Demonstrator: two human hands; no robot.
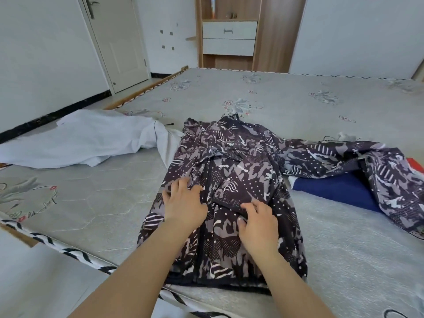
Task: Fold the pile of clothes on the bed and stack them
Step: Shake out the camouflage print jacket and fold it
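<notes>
A dark purple patterned jacket (231,171) lies spread on the bed (298,97), zipper side up, its right sleeve thrown out over a folded navy garment (339,189). My left hand (183,203) rests flat on the jacket's left front panel, fingers spread. My right hand (259,223) lies on the right front panel beside the zipper, fingers slightly bent with the tips pressing the cloth. A white garment (78,138) lies crumpled at the left side of the bed.
A red item (416,165) peeks out at the far right, partly under the sleeve. The mattress edge (75,253) runs diagonally at the lower left. A door (119,42) and a wooden cabinet (229,35) stand beyond the bed.
</notes>
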